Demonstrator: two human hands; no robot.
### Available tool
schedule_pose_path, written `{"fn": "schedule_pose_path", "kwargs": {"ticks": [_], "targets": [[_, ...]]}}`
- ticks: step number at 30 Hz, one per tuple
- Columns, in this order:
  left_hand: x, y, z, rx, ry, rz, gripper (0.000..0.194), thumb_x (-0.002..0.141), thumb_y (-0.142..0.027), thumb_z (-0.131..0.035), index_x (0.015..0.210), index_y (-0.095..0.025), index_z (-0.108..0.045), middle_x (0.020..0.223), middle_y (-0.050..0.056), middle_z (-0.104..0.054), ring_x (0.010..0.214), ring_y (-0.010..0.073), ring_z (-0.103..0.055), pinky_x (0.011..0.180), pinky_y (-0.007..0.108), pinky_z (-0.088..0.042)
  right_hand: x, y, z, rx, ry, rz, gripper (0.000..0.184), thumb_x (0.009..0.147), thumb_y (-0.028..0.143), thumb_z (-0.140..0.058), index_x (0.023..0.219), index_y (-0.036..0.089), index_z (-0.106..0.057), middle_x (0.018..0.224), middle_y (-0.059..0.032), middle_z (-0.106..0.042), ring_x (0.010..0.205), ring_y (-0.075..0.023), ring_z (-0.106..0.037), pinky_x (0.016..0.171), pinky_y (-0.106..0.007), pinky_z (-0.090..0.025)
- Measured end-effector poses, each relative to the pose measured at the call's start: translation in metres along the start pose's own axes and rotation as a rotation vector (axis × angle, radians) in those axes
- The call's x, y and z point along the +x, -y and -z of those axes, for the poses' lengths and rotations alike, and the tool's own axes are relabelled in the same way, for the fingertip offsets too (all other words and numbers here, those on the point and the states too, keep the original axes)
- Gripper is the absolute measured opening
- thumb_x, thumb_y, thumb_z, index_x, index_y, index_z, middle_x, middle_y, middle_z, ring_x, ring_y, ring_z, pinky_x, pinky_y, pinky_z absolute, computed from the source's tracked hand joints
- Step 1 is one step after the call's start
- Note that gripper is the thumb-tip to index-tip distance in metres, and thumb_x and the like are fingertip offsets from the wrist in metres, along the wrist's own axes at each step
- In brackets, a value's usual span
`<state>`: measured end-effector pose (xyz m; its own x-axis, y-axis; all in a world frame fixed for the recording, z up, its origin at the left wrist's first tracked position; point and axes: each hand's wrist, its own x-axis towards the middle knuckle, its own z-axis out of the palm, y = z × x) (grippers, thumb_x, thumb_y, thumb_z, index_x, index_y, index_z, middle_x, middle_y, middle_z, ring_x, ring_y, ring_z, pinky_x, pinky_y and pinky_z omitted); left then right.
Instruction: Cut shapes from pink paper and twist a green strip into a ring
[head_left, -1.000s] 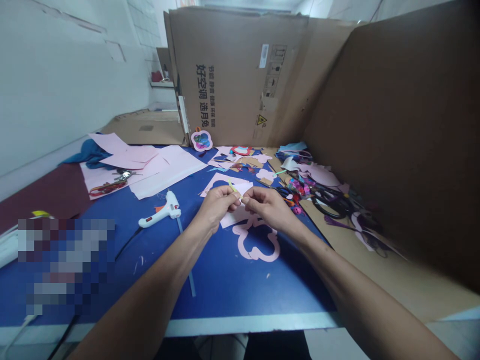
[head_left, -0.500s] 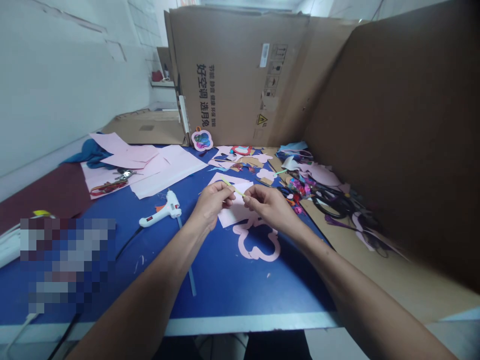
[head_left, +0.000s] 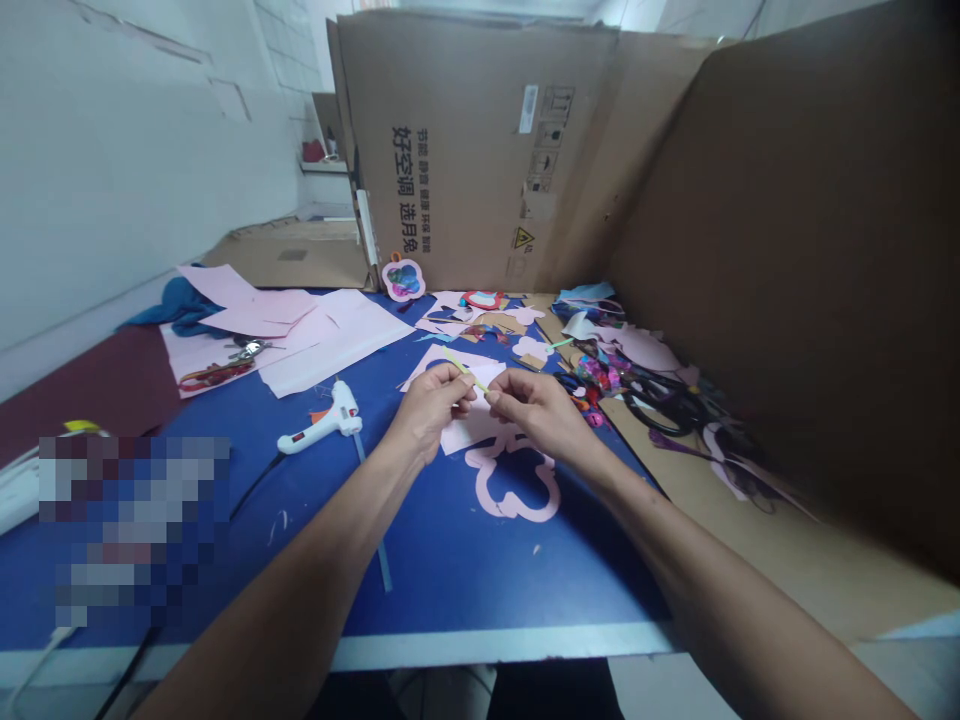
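A thin yellow-green strip point(head_left: 456, 361) is stretched between my two hands at the middle of the blue table point(head_left: 435, 590). My left hand point(head_left: 433, 408) pinches it along its length, and its far end sticks out past the fingers. At the near end, the fingertips of my right hand point(head_left: 529, 400) are closed on it. Beneath the hands lie pink paper sheets point(head_left: 465, 430). Just in front of my right hand rests a pink paper frame with a scalloped outline point(head_left: 551, 500), partly covered by that hand.
Left of my hands lies a white glue gun point(head_left: 322, 430) with a clear glue stick. Pink sheets point(head_left: 322, 340) and scissors are behind it. A flower-shaped ornament point(head_left: 403, 280) leans on the cardboard box point(head_left: 472, 150). Scraps and black cords point(head_left: 675, 400) crowd the right side.
My left fingers have shifted slightly along the strip, so its far end shows more. My right hand has hardly moved, and both hands still hold the strip.
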<state>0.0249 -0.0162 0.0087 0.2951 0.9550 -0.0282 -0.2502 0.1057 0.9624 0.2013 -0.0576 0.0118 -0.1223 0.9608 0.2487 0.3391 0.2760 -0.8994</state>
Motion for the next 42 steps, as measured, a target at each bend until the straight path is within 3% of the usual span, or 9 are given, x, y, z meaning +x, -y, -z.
{"fn": "schedule_pose_path", "kwargs": {"ticks": [6,11,17,27,37,42], "targets": [[-0.0043,-0.0028,-0.0023,0.039,0.058,0.054,0.023,0.074,-0.033,-0.081,0.069,-0.019,-0.064,0.07,0.002,-0.066,0.059,0.0111,-0.054,0.061,0.026,-0.04,-0.0001,-0.0003,0.0002,-0.027,-0.02,0.012,0.026,0.092,0.043,-0.066,0.081,0.02,-0.065,0.07,0.0001,-0.063,0.064,-0.0154,-0.054,0.062,-0.03,-0.041],[-0.0003,0.0,0.0006,0.032,-0.008,0.003,0.02,0.076,-0.028,-0.078,0.068,-0.018,-0.063,0.067,0.001,-0.063,0.057,0.0101,-0.051,0.06,0.026,-0.038,-0.0002,-0.0012,0.0008,-0.088,-0.04,0.045,0.022,0.094,0.04,-0.066,0.085,0.02,-0.066,0.077,-0.0018,-0.068,0.068,-0.0164,-0.057,0.064,-0.03,-0.043],[0.0003,-0.0014,0.001,-0.079,0.068,0.011,0.02,0.072,-0.024,-0.078,0.066,-0.019,-0.06,0.062,-0.002,-0.056,0.055,0.0091,-0.046,0.059,0.025,-0.036,0.0017,-0.0049,0.0027,0.088,-0.01,-0.003,0.025,0.092,0.044,-0.069,0.084,0.02,-0.064,0.073,-0.0009,-0.066,0.065,-0.0151,-0.056,0.064,-0.029,-0.045],[-0.0027,-0.0014,-0.0033,0.014,0.066,0.01,0.022,0.078,-0.033,-0.078,0.069,-0.019,-0.063,0.069,0.001,-0.063,0.059,0.0105,-0.052,0.062,0.027,-0.04,0.0006,0.0026,0.0017,0.055,-0.027,0.005,0.027,0.091,0.045,-0.068,0.082,0.02,-0.063,0.072,-0.0005,-0.063,0.066,-0.0149,-0.054,0.063,-0.029,-0.043],[-0.0051,-0.0007,-0.005,-0.044,0.193,0.024,0.025,0.076,-0.032,-0.079,0.069,-0.019,-0.06,0.064,-0.002,-0.056,0.057,0.0093,-0.048,0.059,0.025,-0.038,0.0012,0.0021,0.0035,0.085,0.033,0.038,0.028,0.092,0.046,-0.067,0.082,0.02,-0.064,0.073,-0.0004,-0.062,0.068,-0.0152,-0.054,0.064,-0.029,-0.044],[-0.0063,-0.0006,-0.0065,0.074,0.132,-0.027,0.025,0.08,-0.037,-0.079,0.074,-0.019,-0.062,0.069,0.0,-0.062,0.059,0.0107,-0.051,0.061,0.026,-0.039,0.0006,0.001,0.0053,0.028,-0.014,0.043,0.027,0.093,0.044,-0.067,0.082,0.02,-0.064,0.071,0.0011,-0.059,0.065,-0.014,-0.05,0.062,-0.028,-0.04]]}}
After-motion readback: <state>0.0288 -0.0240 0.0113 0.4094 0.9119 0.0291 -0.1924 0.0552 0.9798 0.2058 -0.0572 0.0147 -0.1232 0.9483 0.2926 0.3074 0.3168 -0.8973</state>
